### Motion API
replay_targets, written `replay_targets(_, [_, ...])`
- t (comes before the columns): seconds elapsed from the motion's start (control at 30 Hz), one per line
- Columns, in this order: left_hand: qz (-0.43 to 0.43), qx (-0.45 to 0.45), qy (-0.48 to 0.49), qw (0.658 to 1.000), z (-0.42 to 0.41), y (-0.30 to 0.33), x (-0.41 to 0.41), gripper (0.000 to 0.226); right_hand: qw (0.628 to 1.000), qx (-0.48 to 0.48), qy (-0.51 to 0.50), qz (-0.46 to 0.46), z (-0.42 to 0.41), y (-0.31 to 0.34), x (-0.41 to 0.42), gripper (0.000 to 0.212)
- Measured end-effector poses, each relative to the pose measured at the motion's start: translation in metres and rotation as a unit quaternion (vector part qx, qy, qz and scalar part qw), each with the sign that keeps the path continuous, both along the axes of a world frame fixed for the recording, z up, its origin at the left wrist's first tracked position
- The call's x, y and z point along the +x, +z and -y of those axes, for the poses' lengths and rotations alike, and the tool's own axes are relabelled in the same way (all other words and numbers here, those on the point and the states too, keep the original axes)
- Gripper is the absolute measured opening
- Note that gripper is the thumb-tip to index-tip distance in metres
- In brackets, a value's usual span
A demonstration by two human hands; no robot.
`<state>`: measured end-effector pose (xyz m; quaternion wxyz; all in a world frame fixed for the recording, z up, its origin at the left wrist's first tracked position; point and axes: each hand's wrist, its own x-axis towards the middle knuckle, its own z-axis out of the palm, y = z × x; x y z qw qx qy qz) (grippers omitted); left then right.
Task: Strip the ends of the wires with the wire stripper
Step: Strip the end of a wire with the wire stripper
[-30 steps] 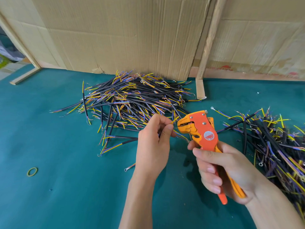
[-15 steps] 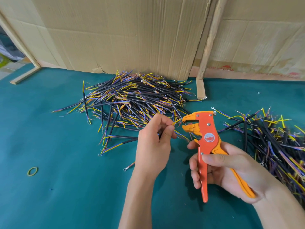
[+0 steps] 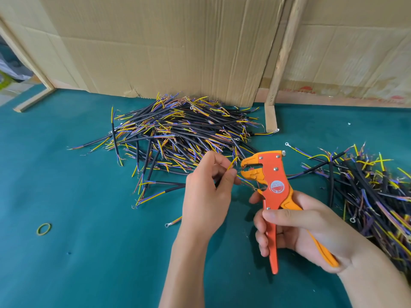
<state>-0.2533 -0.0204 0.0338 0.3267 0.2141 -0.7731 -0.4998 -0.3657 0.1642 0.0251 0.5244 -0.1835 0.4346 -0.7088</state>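
My right hand (image 3: pixel 298 230) grips the handles of the orange wire stripper (image 3: pixel 270 185), whose jaws gape toward the left. My left hand (image 3: pixel 205 194) pinches a short cable between thumb and fingers; its thin yellow wire (image 3: pixel 232 163) sticks up beside the jaws and a blue strand reaches into the jaw gap. The cable's black body is mostly hidden behind my left hand. A large heap of black cables with yellow and blue ends (image 3: pixel 178 134) lies behind my hands.
A second heap of cables (image 3: pixel 367 187) lies at the right. The green table cover (image 3: pixel 89 252) carries a yellow-green rubber band (image 3: pixel 44 228) and a loose ring-terminal wire (image 3: pixel 173 221). Cardboard sheets (image 3: pixel 166 41) and a wooden post (image 3: pixel 280 61) stand behind.
The stripper's handles have spread and its jaws have opened. My right hand has turned the tool more upright and my left hand keeps the wire end at the jaws.
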Motion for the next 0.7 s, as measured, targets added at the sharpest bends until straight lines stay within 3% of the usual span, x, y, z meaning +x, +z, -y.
replay_targets(0.07, [-0.002, 0.002, -0.001, 1.000, 0.000, 0.000, 0.000, 0.017, 0.997, 0.047, 0.055, -0.028, 0.014, 0.017, 0.016, 0.039])
replay_targets(0.5, [0.031, -0.024, 0.023, 0.999, 0.001, -0.002, -0.001, 0.013, 0.997, 0.067, 0.032, -0.019, 0.021, 0.024, 0.019, 0.047])
replay_targets(0.7, [0.034, 0.012, 0.043, 0.998, 0.001, -0.003, -0.004, 0.012, 0.998, 0.058, 0.026, -0.022, 0.020, 0.024, 0.019, 0.046])
